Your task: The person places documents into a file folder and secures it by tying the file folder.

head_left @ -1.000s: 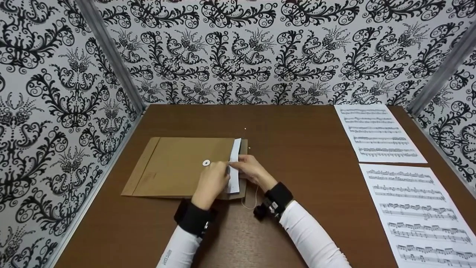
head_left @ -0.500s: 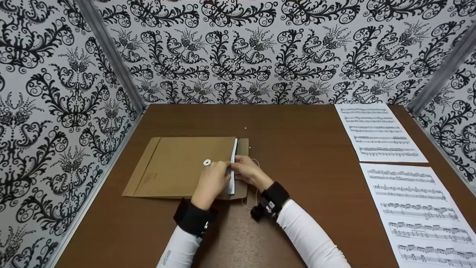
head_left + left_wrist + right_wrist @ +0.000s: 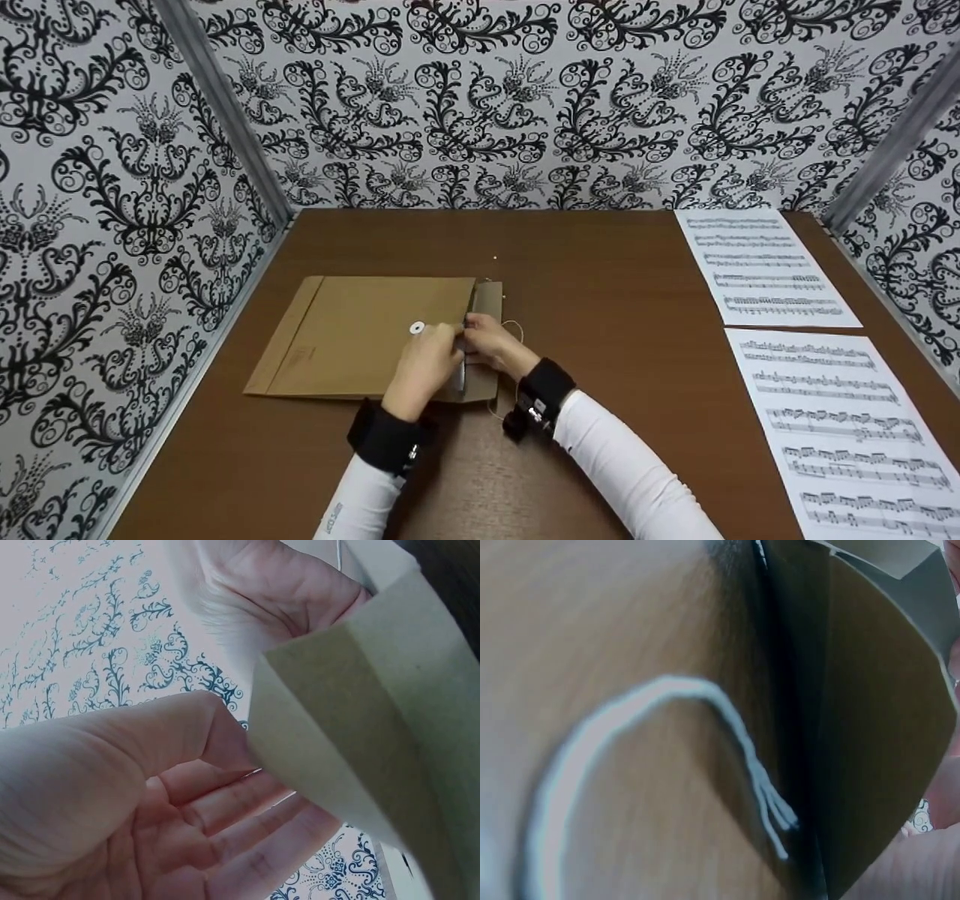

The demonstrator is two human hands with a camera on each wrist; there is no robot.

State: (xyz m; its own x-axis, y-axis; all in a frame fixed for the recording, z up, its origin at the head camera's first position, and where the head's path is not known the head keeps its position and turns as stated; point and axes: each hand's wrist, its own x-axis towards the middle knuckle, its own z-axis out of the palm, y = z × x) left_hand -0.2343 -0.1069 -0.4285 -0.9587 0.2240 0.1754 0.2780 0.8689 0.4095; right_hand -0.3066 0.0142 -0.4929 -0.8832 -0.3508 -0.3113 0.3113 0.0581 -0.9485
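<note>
I see a brown string-tie envelope [image 3: 360, 337] lying flat on the worktop [image 3: 600, 300], left of centre, its open mouth on the right with the flap [image 3: 489, 300] folded out. My left hand [image 3: 427, 366] sits at the mouth, fingers [image 3: 247, 840] fairly straight and resting against the envelope's top panel by the white closure disc [image 3: 417, 328]. My right hand [image 3: 489, 346] is just beside it, fingers curled in at the opening; I judge they press on the white sheet [image 3: 461, 375], of which only a thin sliver shows at the mouth. So the envelope holds that sheet almost wholly inside; whether anything else is in there I cannot tell.

The loose tie string [image 3: 705, 735] curls on the worktop just right of the flap, its frayed end near the envelope's edge. Two sheets of music [image 3: 757, 266] [image 3: 840, 420] lie well apart at the right side, one far, one near.

What worries me: the last edge of the sheet could buckle or crease if my right fingers push while the mouth is pinched flat by the left hand. The envelope might also slide left across the smooth worktop under that push. The string could get trapped under the flap or my wrist.
</note>
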